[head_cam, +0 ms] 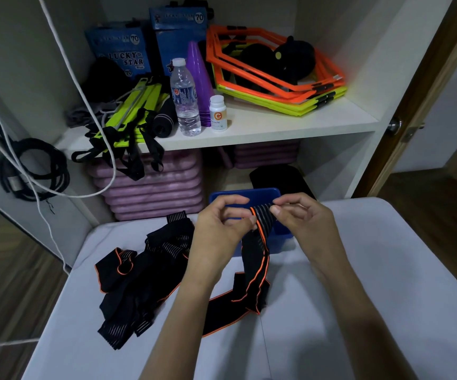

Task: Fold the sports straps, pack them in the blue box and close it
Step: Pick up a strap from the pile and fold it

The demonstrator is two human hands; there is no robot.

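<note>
I hold one strap point(257, 250) by its top end over the table's far edge, in front of the blue box point(260, 197). Its long axis hangs from my fingers down toward me, the tail lying on the table point(372, 270). My left hand point(219, 223) and right hand point(301, 218) both pinch that end, raised level, equally close. The other straps point(139, 275) lie heaped toward the left edge, nearer my left hand.

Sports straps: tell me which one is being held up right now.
The strap pinched between left hand and right hand before the blue box; the pile of straps lies untouched.
</note>
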